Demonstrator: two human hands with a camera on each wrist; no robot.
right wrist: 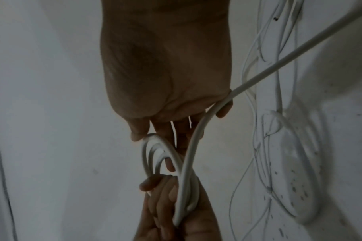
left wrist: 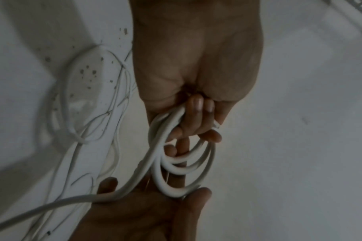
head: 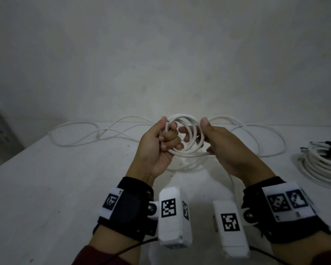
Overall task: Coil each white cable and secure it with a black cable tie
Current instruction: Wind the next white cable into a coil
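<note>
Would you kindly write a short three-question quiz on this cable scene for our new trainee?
1. True or false: the coil held between the left hand and the right hand already carries a black tie.
2. Where does the finished bundle lie? A) at the table's right edge B) at its left edge C) on the floor
3. Fill in: the loose cable not yet wound trails across the far side of the ____.

Key: 1 false, no tie shows on it; the only tie in view is on the bundle. 2 A. 3 table.
</note>
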